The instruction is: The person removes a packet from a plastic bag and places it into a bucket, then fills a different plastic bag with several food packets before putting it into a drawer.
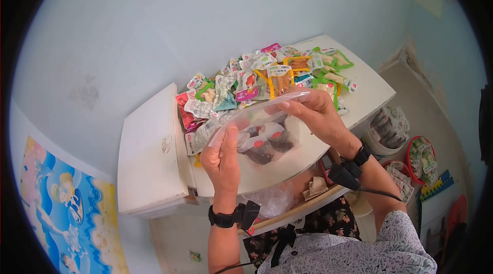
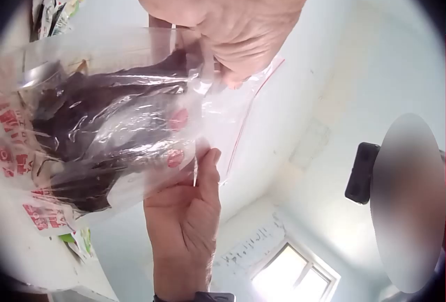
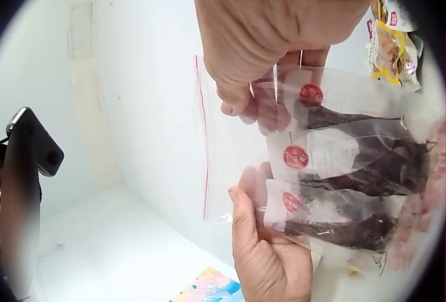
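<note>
A clear zip bag (image 1: 251,115) with a red line along its top edge is stretched between both hands above the white table (image 1: 314,152). The left hand (image 1: 223,163) pinches one top corner, thumb facing up. At the opposite corner the right hand (image 1: 323,120) grips the film between thumb and fingers. Inside the bag sit several small packets (image 3: 327,159) of dark food, each with a white panel and a red round mark. The left wrist view also shows the dark packets (image 2: 115,114) through the shiny film, with both hands near the zip end.
A heap of colourful snack packets (image 1: 246,81) covers the table's back. A drawer (image 1: 308,199) stands open below, holding clear plastic. On the floor at right are a white bucket (image 1: 387,130) and red baskets (image 1: 422,156) of packets. A wall borders the table behind.
</note>
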The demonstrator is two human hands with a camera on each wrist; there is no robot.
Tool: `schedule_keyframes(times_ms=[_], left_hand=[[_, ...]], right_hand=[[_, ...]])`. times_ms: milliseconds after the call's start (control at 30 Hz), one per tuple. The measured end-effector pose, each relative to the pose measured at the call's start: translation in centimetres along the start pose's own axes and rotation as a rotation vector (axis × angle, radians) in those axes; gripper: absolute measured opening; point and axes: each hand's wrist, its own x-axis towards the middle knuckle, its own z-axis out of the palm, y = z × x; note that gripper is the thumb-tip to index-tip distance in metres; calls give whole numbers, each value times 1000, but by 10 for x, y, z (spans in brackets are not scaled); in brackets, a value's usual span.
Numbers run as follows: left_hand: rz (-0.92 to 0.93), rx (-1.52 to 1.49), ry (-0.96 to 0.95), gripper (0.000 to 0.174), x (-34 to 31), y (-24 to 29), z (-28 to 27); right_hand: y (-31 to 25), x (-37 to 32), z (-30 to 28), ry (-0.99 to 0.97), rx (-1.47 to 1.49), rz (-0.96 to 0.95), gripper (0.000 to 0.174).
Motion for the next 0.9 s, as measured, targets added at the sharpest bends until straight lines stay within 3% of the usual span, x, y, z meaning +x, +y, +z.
schedule_keyframes(times_ms=[133,433,633,900], left_hand=[[13,-57,38,22,0,11,6],[-65,87,125,23,3,16,7],[-141,-26,20,44,9,21,3],[-260,134,-240,53,14,4,-22]], right_hand=[[-10,-2,4,52,-11,105,28],[-13,8,0,130,-129,210,29],[3,10,-19,-1,-192,365,20],[9,9,-29,-84,-244,625,19]])
